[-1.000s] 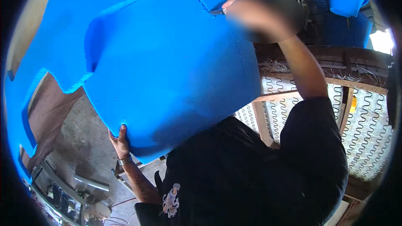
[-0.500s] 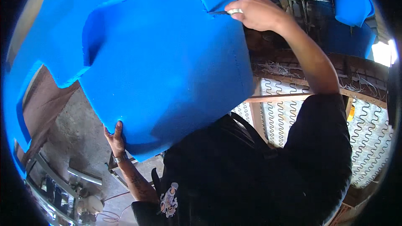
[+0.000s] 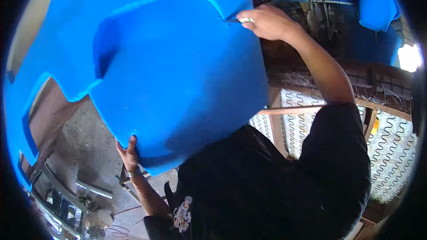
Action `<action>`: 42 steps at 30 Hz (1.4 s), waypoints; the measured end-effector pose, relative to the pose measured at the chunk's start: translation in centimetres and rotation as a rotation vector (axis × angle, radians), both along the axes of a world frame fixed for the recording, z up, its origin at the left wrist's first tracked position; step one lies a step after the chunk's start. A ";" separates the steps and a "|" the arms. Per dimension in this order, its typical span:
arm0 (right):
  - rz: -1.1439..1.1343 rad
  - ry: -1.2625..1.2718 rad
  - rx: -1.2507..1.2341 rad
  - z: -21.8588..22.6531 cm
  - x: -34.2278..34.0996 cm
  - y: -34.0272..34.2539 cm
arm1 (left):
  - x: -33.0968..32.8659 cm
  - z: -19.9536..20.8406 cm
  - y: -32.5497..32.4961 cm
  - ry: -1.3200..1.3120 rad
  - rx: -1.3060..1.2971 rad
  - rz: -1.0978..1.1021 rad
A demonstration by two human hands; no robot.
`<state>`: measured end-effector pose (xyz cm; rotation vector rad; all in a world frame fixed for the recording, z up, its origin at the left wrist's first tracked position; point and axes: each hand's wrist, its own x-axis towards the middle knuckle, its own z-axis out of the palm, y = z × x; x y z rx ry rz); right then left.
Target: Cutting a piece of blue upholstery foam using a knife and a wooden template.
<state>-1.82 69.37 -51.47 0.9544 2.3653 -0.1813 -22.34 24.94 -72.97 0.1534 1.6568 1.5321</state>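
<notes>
A large sheet of bright blue foam (image 3: 178, 71) spreads across the upper left and middle, its near edge close against my body. My left hand (image 3: 128, 153) grips its near left edge, thumb on top and the other fingers partly hidden beneath. At the foam's far right, my right hand (image 3: 266, 22) is closed around the pale handle of a knife (image 3: 232, 20). The knife's dark blade meets the foam at the right end of a long curved cut. Along that cut the foam parts into a stepped edge; the blade's tip is hidden in it.
On the right stands a wooden frame (image 3: 278, 129) with zigzag springs (image 3: 391, 151) over white sheeting. More blue foam pieces (image 3: 378, 4) hang at the far right. Metal bars (image 3: 93, 189) and a reddish cord (image 3: 126, 209) lie on the concrete floor (image 3: 84, 129) at lower left.
The whole view has shifted slightly, so the foam appears lower and further right. My right hand has drawn a little closer to the cut, and less blade shows. My left hand keeps its hold.
</notes>
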 end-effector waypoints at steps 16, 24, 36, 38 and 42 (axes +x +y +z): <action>-0.070 0.149 -0.011 9.4 -0.4 3.1 | 0.3 10.4 2.9 0.132 0.180 0.116; -0.092 0.090 -0.097 9.2 1.0 5.2 | -1.1 11.9 2.8 -0.094 0.026 -0.279; -0.090 0.328 -0.083 8.2 5.8 3.1 | -3.0 14.3 10.1 0.293 0.238 -0.023; -0.078 0.401 -0.070 7.5 7.0 4.0 | -3.3 14.7 10.5 0.277 0.263 -0.017; -0.057 0.439 -0.049 8.1 7.2 6.1 | -4.4 13.4 11.8 0.189 0.141 -0.013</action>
